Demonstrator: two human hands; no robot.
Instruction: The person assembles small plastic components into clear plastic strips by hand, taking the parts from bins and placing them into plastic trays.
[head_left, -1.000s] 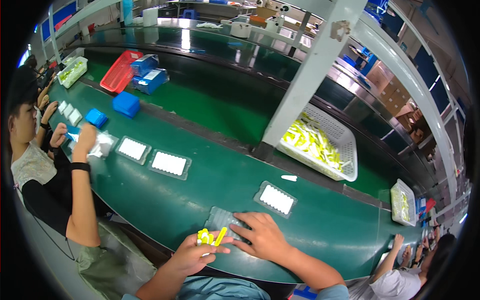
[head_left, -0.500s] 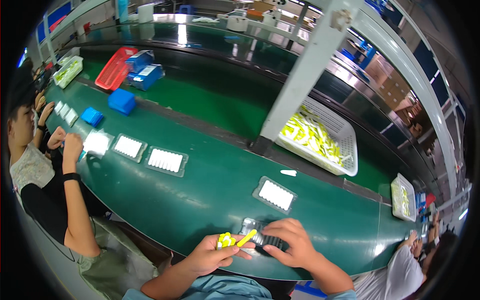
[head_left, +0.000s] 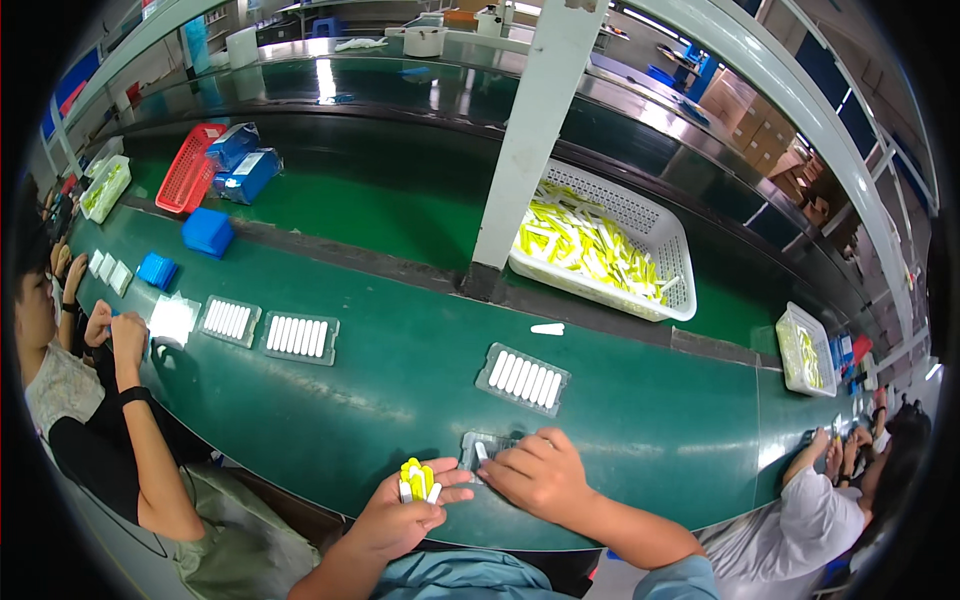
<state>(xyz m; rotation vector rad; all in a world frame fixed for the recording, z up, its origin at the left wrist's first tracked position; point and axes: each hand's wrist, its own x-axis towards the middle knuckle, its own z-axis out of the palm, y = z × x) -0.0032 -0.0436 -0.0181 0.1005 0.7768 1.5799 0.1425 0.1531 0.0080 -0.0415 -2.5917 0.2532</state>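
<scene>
1. we look down on a long green conveyor belt (head_left: 400, 380) that curves across the view, with a second, darker green line behind it and a white post (head_left: 525, 140) standing between the two.
2. our left hand (head_left: 400, 515) is closed around a small bunch of yellow and white sticks (head_left: 418, 480) at the near edge of the belt.
3. our right hand (head_left: 540, 475) lies flat, fingers loosely bent, on a clear plastic tray (head_left: 478, 448); it presses the tray, and we cannot tell whether it grips anything.
4. just beyond that hand lies a filled tray (head_left: 526, 378) with a row of white sticks, and a single white stick (head_left: 547, 328) lies loose on the belt farther back.
5. two more filled trays (head_left: 300, 336) sit to the left, near a person (head_left: 110, 400) seated at the belt.
6. a white basket (head_left: 665, 235) heaped with yellow and white sticks stands right of the post; a smaller clear bin (head_left: 805, 350) with similar pieces sits at the far right.
7. at the back left we see a red basket (head_left: 190, 165), blue packets (head_left: 245, 170) beside it, and two blue boxes (head_left: 208, 230) on the belt.
8. brown cartons (head_left: 750, 110) are stacked at the upper right.
</scene>
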